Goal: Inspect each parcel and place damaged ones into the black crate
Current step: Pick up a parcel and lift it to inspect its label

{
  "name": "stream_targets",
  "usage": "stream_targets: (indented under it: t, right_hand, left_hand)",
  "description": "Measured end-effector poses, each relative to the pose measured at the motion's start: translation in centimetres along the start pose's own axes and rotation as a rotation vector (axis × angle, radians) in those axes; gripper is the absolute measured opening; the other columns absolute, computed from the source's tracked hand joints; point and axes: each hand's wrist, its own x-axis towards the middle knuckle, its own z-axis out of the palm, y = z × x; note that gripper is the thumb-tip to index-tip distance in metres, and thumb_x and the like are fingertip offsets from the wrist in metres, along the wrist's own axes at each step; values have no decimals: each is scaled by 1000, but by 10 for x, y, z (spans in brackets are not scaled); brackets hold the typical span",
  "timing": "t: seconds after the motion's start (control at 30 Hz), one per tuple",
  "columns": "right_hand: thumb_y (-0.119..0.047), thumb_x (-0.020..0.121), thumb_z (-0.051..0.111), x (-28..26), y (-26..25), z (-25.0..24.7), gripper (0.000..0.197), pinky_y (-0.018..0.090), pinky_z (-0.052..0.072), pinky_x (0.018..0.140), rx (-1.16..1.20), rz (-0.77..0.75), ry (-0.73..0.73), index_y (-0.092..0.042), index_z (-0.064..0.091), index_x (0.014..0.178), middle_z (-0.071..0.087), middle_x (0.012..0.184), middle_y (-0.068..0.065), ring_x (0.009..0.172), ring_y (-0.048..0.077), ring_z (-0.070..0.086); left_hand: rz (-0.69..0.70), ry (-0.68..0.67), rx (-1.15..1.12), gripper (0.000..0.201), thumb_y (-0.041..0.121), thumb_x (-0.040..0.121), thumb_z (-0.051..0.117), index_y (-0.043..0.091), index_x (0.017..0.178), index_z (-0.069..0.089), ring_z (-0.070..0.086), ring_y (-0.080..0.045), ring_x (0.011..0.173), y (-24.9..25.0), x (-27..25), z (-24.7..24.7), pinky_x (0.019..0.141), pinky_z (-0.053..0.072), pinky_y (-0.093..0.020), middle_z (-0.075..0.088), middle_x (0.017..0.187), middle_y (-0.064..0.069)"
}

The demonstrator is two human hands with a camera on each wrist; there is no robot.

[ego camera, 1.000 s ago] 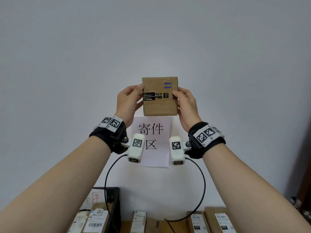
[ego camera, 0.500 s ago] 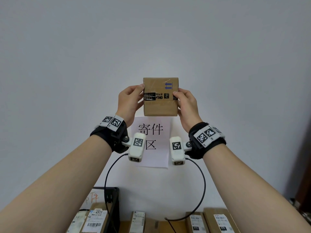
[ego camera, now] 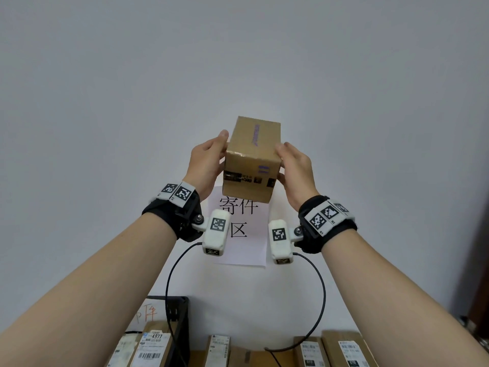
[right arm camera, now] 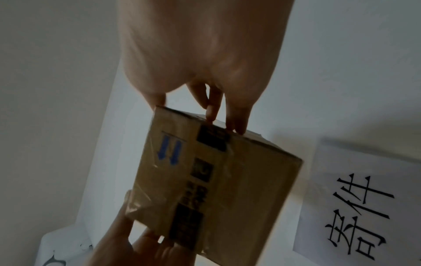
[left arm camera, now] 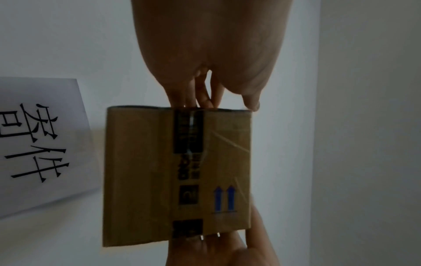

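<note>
Head: cardboard parcel point(ego camera: 251, 160) is held up before the wall, tilted, above the paper sign point(ego camera: 242, 234); left hand point(ego camera: 207, 165) at its 9 o'clock, right hand point(ego camera: 296, 168) at 3, fingers curled round the sides. Black crate point(ego camera: 177, 329) is seen at 7 o'clock, labelled parcels point(ego camera: 344, 350) along 6
Left wrist: fingertips point(left arm camera: 205, 100) pressed together on the parcel's edge, black tape point(left arm camera: 188, 144) across it
Right wrist: fingertips point(right arm camera: 237, 124) pinching the top edge, blue arrows point(right arm camera: 169, 150) just beside
</note>
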Motion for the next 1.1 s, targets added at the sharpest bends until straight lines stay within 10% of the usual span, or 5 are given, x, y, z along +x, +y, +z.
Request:
stream_targets:
  t: [0.1, 0.13, 0.2, 0.6, 1.1]
  right_hand:
    - [-8, 98, 57, 2, 4, 0, 59, 27, 56, 93, -115, -14, 3, -5, 41, 155, 52, 129, 8, 90, 6, 66]
    - [-4, 96, 56, 2, 3, 1, 61, 20, 54, 81, -157, -35, 1, -5, 40, 155, 34, 88, -18, 77, 5, 63]
    - [1, 92, 57, 3, 4, 1, 65, 18, 49, 71, -214, -61, -3, -11, 43, 155, 48, 79, -2, 69, 5, 54]
    - [6, 86, 45, -4, 3, 2, 46, 37, 56, 94, -119, -12, 22, -24, 69, 112, 70, 119, 6, 113, 22, 66]
    - [0, 88, 46, -7, 10, 0, 34, 39, 50, 90, -221, -44, 96, -21, 63, 66, 67, 82, 2, 78, 17, 56]
  left_hand:
    - [-6, -47, 113, 17, 22, 105, 60, 16, 103, 76, 73, -9, 98, 1, -3, 0, 86, 57, -28, 79, 106, 2]
    - [0, -49, 149, 17, 17, 103, 60, 18, 107, 76, 72, -9, 99, 0, -4, 0, 91, 57, -31, 78, 108, 1]
    - [12, -38, 180, 23, 11, 101, 61, 22, 117, 74, 69, -12, 97, -2, -5, -1, 97, 59, -38, 72, 104, -5]
    - [-147, 128, -38, 18, 11, 104, 45, 15, 105, 63, 70, -22, 115, 0, -12, -7, 87, 63, -50, 72, 117, -2]
    - [-81, 119, -93, 19, 13, 103, 55, 8, 116, 69, 66, -23, 100, -6, -7, -12, 81, 60, -34, 73, 115, -12]
